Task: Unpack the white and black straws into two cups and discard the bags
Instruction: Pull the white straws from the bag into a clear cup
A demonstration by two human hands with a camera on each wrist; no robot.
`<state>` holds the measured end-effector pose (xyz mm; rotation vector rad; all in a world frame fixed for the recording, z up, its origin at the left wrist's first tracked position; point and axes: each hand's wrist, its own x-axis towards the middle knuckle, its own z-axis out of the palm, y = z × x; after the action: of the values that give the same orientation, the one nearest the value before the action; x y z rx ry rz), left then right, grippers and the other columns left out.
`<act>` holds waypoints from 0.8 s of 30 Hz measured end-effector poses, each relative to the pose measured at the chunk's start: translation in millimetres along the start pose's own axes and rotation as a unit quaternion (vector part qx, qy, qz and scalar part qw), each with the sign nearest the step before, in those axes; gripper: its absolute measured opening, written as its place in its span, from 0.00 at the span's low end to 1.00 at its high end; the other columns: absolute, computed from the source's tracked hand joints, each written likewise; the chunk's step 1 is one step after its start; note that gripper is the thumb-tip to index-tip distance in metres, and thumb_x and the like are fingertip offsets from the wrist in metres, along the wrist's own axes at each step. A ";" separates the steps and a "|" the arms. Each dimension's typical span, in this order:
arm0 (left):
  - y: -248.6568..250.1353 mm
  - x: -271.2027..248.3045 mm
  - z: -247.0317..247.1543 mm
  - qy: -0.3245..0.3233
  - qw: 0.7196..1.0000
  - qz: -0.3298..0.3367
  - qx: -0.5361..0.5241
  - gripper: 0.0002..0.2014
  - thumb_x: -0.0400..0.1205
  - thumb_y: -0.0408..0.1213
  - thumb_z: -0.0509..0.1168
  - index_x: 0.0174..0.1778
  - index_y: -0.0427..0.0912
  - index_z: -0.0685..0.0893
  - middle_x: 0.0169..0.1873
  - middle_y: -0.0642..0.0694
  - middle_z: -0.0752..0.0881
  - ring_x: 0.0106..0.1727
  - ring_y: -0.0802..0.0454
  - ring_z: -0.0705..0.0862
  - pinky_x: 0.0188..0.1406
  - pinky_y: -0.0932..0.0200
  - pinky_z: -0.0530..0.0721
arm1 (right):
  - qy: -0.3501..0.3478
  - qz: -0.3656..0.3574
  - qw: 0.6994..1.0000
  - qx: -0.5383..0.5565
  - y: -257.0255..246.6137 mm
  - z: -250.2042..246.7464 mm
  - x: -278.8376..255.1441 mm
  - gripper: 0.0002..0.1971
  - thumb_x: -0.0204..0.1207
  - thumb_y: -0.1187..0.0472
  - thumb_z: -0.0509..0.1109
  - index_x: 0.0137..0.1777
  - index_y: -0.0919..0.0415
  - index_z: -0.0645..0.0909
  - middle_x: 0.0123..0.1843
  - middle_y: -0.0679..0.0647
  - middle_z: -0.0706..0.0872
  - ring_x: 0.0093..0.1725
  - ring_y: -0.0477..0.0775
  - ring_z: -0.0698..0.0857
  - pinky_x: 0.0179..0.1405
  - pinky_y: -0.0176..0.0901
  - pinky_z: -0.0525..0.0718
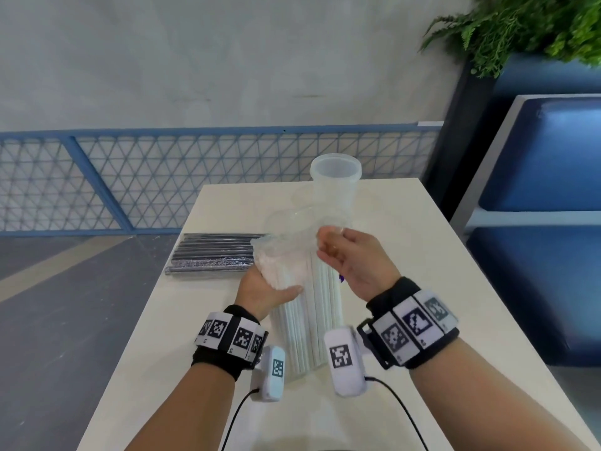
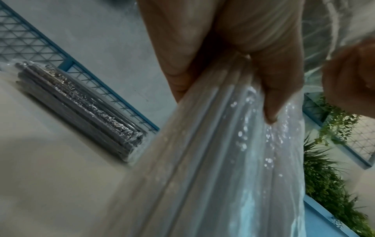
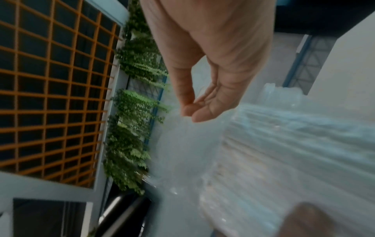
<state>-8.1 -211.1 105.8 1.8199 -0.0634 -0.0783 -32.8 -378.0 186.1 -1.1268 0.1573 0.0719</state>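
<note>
Tabletop (image 1: 374, 222), pale and long, carries everything here; its near end runs out of the head view beneath the forearms. Bench seating (image 1: 546, 157) in blue stands to the right, cut off by the frame edge, with a fern (image 1: 520, 24) above it.

The bag of white straws (image 1: 309, 320) stands up from the tabletop between the two wrists, its lower end partly hidden behind the wrist cameras. The left hand (image 1: 263, 288) wraps the bag about its upper half, thumb across the front, a closed grip around the bundle. The clear film of the bag's mouth (image 1: 289, 242) rises above the straw tips and is hard to trace against the pale surface.

The right hand (image 1: 351, 258) pinches that film at the top edge between thumb and fingertips (image 3: 194, 112), a narrow grip; the wrist view is blurred there.

A frosted cup (image 1: 335, 187) stands upright behind the bag. A second clear cup seems to stand before it, but its outline cannot be told apart from the film.

The bag of black straws (image 1: 214, 255) lies flat to the left, its right end hidden behind the film.
</note>
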 end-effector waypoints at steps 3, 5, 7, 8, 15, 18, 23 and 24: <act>4.1 -0.6 2.0 -0.011 1.000 0.012 0.011 0.26 0.63 0.28 0.80 0.55 0.42 0.80 0.48 0.48 0.87 0.53 0.51 0.85 0.53 0.60 0.80 | -0.017 0.010 0.993 0.112 -22.6 9.6 10.8 0.06 0.80 0.70 0.63 0.50 0.68 0.82 0.37 0.52 0.89 0.36 0.43 0.88 0.42 0.31 0.88; 3.5 0.5 1.7 -0.012 1.000 0.010 0.009 0.27 0.62 0.27 0.80 0.56 0.43 0.79 0.50 0.47 0.86 0.55 0.50 0.84 0.57 0.57 0.80 | -0.040 -0.008 0.991 0.128 -32.6 14.8 17.1 0.11 0.80 0.70 0.62 0.60 0.70 0.79 0.48 0.55 0.88 0.46 0.48 0.88 0.48 0.33 0.87; 3.3 0.6 0.1 -0.014 1.000 0.004 0.017 0.28 0.62 0.28 0.81 0.57 0.43 0.79 0.51 0.46 0.85 0.56 0.50 0.83 0.58 0.57 0.80 | -0.037 -0.049 0.995 0.076 -37.8 16.6 21.8 0.16 0.80 0.69 0.62 0.67 0.67 0.74 0.57 0.56 0.84 0.54 0.51 0.86 0.52 0.36 0.86; 2.1 1.1 -1.3 -0.012 1.000 -0.001 0.025 0.29 0.62 0.29 0.81 0.57 0.42 0.79 0.52 0.46 0.85 0.56 0.50 0.83 0.57 0.57 0.79 | -0.021 -0.085 0.996 0.018 -37.8 16.0 22.3 0.16 0.80 0.69 0.63 0.67 0.65 0.75 0.59 0.56 0.84 0.54 0.51 0.85 0.53 0.38 0.86; 6.8 4.7 -16.8 -0.037 0.998 0.009 0.059 0.30 0.60 0.35 0.83 0.56 0.44 0.80 0.49 0.50 0.87 0.53 0.56 0.84 0.53 0.63 0.82 | -0.096 -0.242 0.812 -0.522 -8.4 15.9 12.9 0.10 0.78 0.65 0.66 0.56 0.59 0.85 0.55 0.51 0.89 0.50 0.40 0.83 0.52 0.17 0.71; 15.3 6.7 -25.0 -0.057 0.993 0.039 0.095 0.28 0.62 0.33 0.82 0.56 0.47 0.79 0.47 0.54 0.85 0.49 0.63 0.83 0.45 0.72 0.78 | -0.076 -0.241 0.779 -0.574 -16.3 22.5 20.4 0.16 0.80 0.68 0.61 0.64 0.58 0.82 0.64 0.52 0.85 0.61 0.50 0.82 0.57 0.23 0.68; 17.9 11.4 -36.1 -0.078 0.991 0.055 0.098 0.28 0.59 0.31 0.82 0.49 0.56 0.79 0.47 0.57 0.86 0.44 0.78 0.82 0.42 0.81 0.78 | -0.092 -0.196 0.698 -0.683 -33.3 30.0 26.0 0.11 0.79 0.65 0.64 0.57 0.61 0.86 0.55 0.53 0.89 0.48 0.45 0.82 0.44 0.24 0.68; 17.5 12.4 -36.9 -0.086 0.990 0.051 0.101 0.28 0.59 0.31 0.83 0.50 0.55 0.80 0.48 0.55 0.87 0.46 0.76 0.83 0.45 0.79 0.79 | -0.125 -0.177 0.681 -0.700 -35.3 31.9 27.0 0.12 0.77 0.65 0.66 0.58 0.60 0.85 0.55 0.53 0.88 0.48 0.44 0.81 0.43 0.24 0.68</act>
<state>7.4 -180.8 131.7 2.0052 -0.2956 -0.1616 1.5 -364.9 226.6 -2.6646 -0.4795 -0.0181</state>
